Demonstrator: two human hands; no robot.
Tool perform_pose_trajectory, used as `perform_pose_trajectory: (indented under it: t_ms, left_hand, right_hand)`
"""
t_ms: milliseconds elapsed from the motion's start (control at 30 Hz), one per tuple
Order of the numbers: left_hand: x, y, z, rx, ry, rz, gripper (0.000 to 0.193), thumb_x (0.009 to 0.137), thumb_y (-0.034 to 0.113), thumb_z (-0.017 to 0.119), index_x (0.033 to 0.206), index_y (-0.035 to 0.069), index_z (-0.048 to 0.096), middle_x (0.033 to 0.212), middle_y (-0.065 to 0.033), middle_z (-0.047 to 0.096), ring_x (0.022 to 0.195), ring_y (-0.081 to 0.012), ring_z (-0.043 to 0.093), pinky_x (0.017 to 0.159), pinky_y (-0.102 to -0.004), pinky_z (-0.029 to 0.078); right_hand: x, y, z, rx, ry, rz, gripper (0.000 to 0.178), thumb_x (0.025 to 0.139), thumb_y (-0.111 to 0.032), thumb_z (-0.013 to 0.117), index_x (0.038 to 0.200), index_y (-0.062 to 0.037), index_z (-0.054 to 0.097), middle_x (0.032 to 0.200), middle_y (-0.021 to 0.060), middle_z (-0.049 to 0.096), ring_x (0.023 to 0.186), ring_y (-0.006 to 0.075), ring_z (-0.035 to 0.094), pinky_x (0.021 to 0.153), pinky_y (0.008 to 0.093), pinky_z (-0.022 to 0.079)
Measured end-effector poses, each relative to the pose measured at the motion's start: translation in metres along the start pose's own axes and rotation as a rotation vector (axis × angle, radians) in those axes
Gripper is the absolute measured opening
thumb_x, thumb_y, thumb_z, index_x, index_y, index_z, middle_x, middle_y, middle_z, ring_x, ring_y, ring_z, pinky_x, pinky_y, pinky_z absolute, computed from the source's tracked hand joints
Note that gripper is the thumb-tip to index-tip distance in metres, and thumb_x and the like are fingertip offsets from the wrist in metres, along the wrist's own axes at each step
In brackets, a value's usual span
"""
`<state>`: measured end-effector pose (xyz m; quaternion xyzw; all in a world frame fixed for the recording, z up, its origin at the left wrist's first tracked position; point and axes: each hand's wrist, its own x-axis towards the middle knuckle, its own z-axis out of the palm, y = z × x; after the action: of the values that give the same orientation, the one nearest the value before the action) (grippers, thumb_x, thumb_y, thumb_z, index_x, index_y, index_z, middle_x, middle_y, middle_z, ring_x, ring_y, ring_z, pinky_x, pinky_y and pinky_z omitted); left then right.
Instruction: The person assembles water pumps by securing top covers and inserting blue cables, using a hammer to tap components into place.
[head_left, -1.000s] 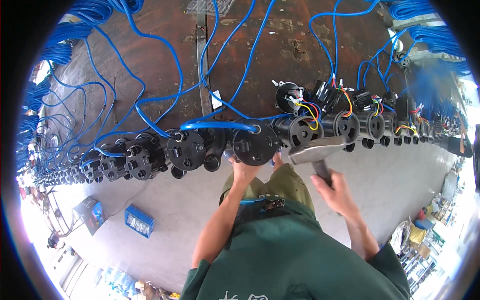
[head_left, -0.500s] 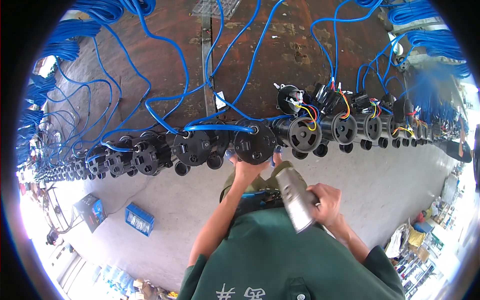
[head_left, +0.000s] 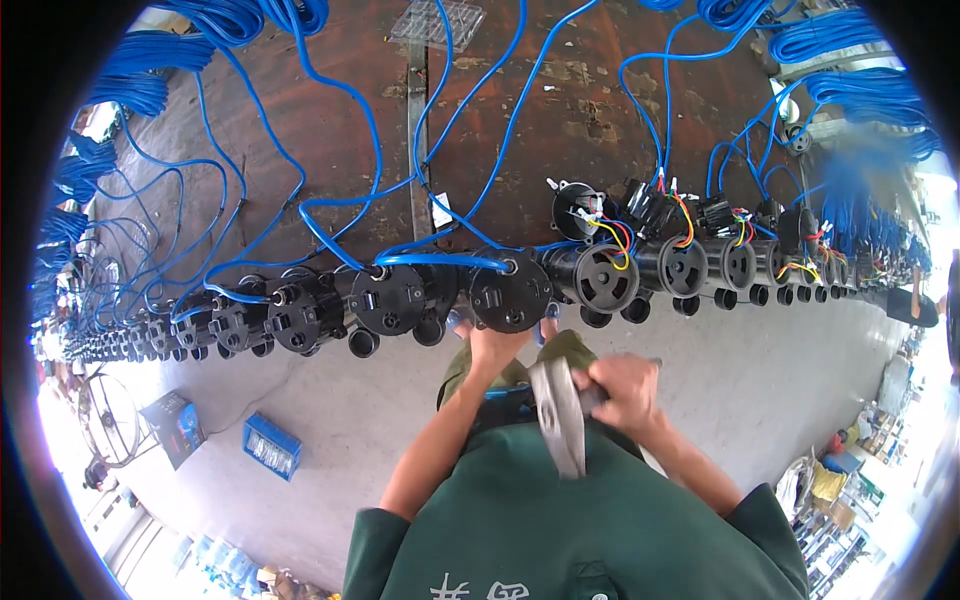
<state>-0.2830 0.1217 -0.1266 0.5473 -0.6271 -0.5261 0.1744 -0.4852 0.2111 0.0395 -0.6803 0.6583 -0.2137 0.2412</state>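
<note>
My left hand [head_left: 497, 345] is at the underside of a black round-capped housing [head_left: 512, 292], gripping it from below; its fingertips are hidden behind the cap. A blue cable [head_left: 440, 256] enters the top of this cap. My right hand [head_left: 625, 393] is closed round the dark grip of a silver cylindrical power tool [head_left: 556, 415], held in front of my body, apart from the housing. Motion blurs the tool, and its working end is not clear. Left of the held housing sits another capped black housing [head_left: 388, 300]; to its right is an uncapped one [head_left: 606, 278].
Housings line the near edge of the brown worktop [head_left: 330, 130]. On the right, open units have loose black caps [head_left: 577, 210] and coloured wires [head_left: 686, 222]. Coiled blue cables [head_left: 840, 38] ring the worktop. On the floor stands a blue crate [head_left: 271, 447]; another person [head_left: 912, 300] is far right.
My right hand has moved slightly left and up with the silver tool, which has turned more upright. My left hand stays at the same housing.
</note>
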Motion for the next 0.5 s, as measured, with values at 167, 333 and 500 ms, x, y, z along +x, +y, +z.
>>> perform_pose_trajectory:
  t_ms: [167,333,500]
  left_hand:
    - [-0.001,0.003,-0.001,0.039,0.121,0.242,0.068,0.073,0.02,0.084,0.138,0.01,0.064,0.12,-0.009,0.071,0.112,-0.0292,0.065,0.101,-0.0422,0.051]
    - [-0.016,-0.036,-0.009,-0.272,-0.041,-0.137,0.059,0.073,0.014,0.088,0.127,0.005,0.066,0.106,-0.0078,0.072,0.094,-0.0187,0.069,0.079,-0.0352,0.056]
    - [-0.05,-0.054,-0.049,-0.329,-0.112,-0.398,0.054,0.081,0.007,0.081,0.13,-0.002,0.06,0.105,-0.0101,0.07,0.086,-0.0176,0.069,0.067,-0.0308,0.057]
  right_hand:
    - [0.008,0.018,-0.005,-0.092,0.03,0.087,0.021,0.063,-0.014,0.071,0.084,-0.0122,0.066,0.07,0.0084,0.062,0.065,0.0319,0.064,0.057,0.0425,0.049]
    - [-0.026,-0.005,-0.02,0.254,-0.01,0.222,0.02,0.064,-0.01,0.07,0.083,-0.0083,0.065,0.066,0.0126,0.058,0.058,0.0358,0.058,0.053,0.0418,0.045]
    - [-0.048,0.009,-0.015,0.188,-0.023,0.412,0.016,0.071,-0.01,0.073,0.084,-0.0059,0.066,0.064,0.0162,0.057,0.056,0.0387,0.056,0.053,0.0425,0.045]
